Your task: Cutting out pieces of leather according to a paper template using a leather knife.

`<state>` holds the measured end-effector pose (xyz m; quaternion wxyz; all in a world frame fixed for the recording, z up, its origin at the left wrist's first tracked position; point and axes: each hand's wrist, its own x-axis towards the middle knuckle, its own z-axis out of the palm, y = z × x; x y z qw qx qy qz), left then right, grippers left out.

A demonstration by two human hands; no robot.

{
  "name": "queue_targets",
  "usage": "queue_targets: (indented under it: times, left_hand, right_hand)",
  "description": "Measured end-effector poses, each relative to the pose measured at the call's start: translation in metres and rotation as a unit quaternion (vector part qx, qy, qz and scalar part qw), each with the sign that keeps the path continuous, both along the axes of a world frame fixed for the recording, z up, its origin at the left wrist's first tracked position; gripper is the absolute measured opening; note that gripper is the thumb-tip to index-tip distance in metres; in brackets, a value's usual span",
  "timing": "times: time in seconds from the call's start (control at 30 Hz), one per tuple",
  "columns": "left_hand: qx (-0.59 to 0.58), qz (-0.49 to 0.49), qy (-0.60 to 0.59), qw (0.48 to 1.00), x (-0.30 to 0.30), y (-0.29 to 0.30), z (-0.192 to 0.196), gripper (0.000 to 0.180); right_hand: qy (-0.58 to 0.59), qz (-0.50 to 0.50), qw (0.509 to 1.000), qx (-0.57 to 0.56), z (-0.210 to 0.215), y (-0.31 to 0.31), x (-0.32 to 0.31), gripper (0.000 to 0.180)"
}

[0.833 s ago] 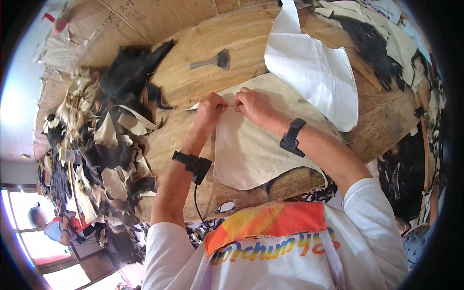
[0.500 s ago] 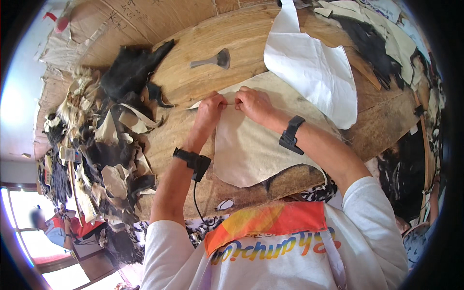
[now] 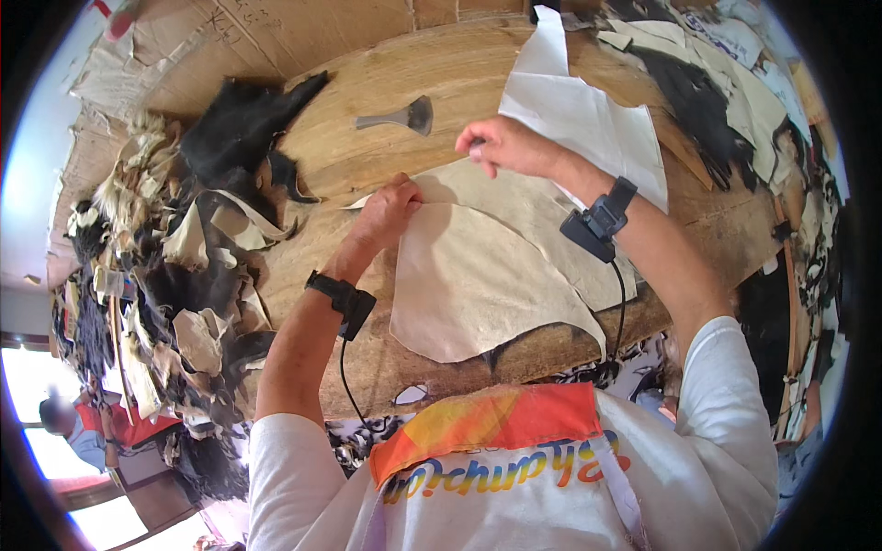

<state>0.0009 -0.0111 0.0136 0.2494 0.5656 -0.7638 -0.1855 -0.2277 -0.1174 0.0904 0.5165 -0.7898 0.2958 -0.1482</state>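
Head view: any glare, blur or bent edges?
In the head view, the window glares white at lower left; in the head view, the right hand looks slightly blurred; in the head view, the wooden board has a bowed far edge.

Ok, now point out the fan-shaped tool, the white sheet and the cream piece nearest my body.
Fan-shaped tool (image 3: 402, 117), head view: where the handle widens.
White sheet (image 3: 584, 106), head view: its broad part.
Cream piece (image 3: 482, 285), head view: middle of its surface.

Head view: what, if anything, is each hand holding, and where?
Left hand pinches cream hide near its upper-left corner. Right hand: apparently a small dark object, part unclear.
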Motion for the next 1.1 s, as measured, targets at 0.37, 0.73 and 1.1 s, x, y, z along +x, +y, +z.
queue_targets:
  times: [0.37,0.73,1.1]
  left_hand:
    - [-0.04,-0.015,0.04,0.998,0.005,0.003,-0.013,0.007]
    - [-0.046,-0.008,0.064,0.997,0.005,0.005,-0.017,0.011]
    - [-0.053,-0.016,0.059,0.997,0.006,0.006,-0.016,0.01]
  right_hand:
    - [0.082,0.086,0.95,-0.29,-0.069,0.002,0.04,0.015]
    - [0.02,0.091,0.965,-0.243,-0.075,0.001,0.037,0.01]
    - [0.051,0.111,0.952,-0.281,-0.067,0.003,0.04,0.012]
